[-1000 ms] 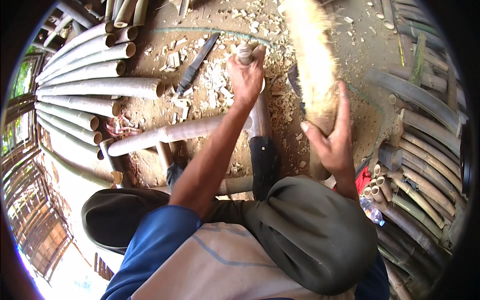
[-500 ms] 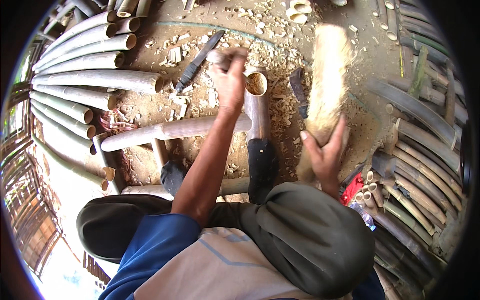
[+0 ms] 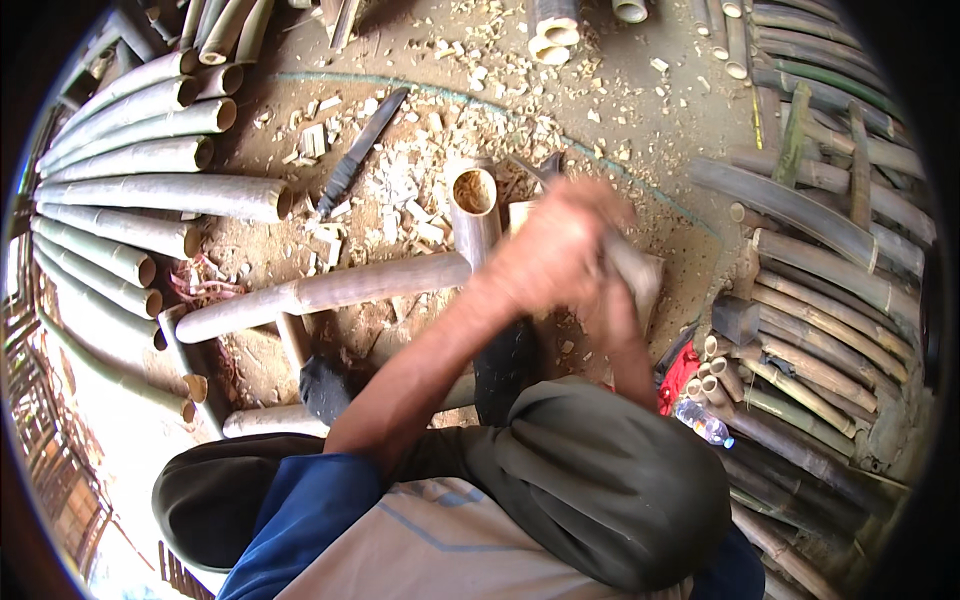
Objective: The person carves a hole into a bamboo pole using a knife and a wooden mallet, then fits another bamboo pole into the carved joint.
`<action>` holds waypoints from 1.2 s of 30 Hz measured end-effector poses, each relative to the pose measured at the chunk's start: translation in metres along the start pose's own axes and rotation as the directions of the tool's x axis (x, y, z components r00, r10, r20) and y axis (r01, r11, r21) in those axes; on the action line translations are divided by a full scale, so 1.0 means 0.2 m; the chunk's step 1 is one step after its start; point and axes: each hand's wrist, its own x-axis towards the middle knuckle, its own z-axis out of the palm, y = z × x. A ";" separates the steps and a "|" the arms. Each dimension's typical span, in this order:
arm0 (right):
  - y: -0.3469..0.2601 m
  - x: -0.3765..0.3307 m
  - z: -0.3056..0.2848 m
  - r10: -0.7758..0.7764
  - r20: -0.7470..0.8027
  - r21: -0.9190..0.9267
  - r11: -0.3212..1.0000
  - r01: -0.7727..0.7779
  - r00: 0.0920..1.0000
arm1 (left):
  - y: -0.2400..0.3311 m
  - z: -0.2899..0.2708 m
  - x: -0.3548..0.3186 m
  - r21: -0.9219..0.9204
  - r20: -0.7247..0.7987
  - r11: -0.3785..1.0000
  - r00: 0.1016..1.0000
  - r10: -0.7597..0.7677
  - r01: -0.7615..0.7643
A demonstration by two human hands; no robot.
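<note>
My left hand (image 3: 565, 240) is smeared by motion and crosses over my right hand (image 3: 610, 310). It looks closed round a slim tool with a thin metal blade (image 3: 528, 170); the handle is hidden in the fist. My right hand is partly covered, wrapped round a pale piece of wood (image 3: 640, 272) that shows beside the knuckles. Just left of both hands stands a bamboo post (image 3: 475, 228), its open mouth holding shavings. A bamboo crossbar (image 3: 340, 287) joins it from the left. My feet in black socks (image 3: 508, 370) rest by the frame.
A knife with a dark wrapped handle (image 3: 362, 152) lies among bamboo chips (image 3: 400, 190). Another dark blade (image 3: 552, 166) shows partly behind my left hand. Cut bamboo poles (image 3: 170, 195) are stacked at left, more bamboo (image 3: 830, 300) at right. A plastic bottle (image 3: 704, 424) lies near my right knee.
My left hand has moved right with its tool, from beside the post's mouth to over my right hand. The pale wood has swung down from upright. The view has shifted slightly.
</note>
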 end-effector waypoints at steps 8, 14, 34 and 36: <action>-0.34 0.16 -0.43 0.039 -0.054 -0.780 0.623 -0.067 0.998 | 0.14 -0.01 0.08 -0.055 0.129 0.942 0.937 -0.323 0.332; -0.04 0.41 -0.54 -0.568 0.224 -0.942 0.082 0.325 0.792 | -0.69 0.02 -0.19 0.368 -0.184 0.753 0.837 -0.515 0.545; 0.15 0.31 0.20 0.472 0.327 -0.880 0.468 0.082 0.819 | -0.47 -0.09 -0.09 -0.536 -0.222 0.578 0.558 -0.800 0.615; -0.02 0.36 0.25 0.464 0.348 -0.921 0.333 0.204 0.814 | -0.39 -0.23 -0.10 -0.648 -0.330 0.612 0.557 -0.762 0.454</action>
